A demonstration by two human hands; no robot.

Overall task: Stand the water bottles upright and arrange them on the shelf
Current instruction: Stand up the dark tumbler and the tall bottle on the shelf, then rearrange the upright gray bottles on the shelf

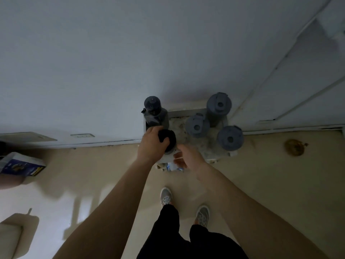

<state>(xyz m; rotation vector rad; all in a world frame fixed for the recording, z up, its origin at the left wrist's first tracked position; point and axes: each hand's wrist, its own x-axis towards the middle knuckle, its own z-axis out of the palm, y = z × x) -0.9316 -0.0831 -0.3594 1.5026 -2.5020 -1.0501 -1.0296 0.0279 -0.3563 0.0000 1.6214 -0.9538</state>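
I look straight down on a small white shelf point(188, 112) set against the wall. Three grey-lidded bottles stand upright on its right side: one at the back point(218, 105), one in the middle point(197, 126), one at the front right point(230, 138). A dark bottle point(153, 111) stands at the back left corner. My left hand point(151, 144) grips the black cap of another bottle point(169, 140) standing at the front left. My right hand point(188, 156) hovers just right of it, blurred, fingers apart and holding nothing.
Beige floor surrounds the shelf. A blue printed box point(22, 165) lies at the far left, a pale bin point(13, 238) at the lower left. A white door point(298, 81) is at the right, with a brown floor stain point(294, 147) near it. My shoes point(166, 196) are below the shelf.
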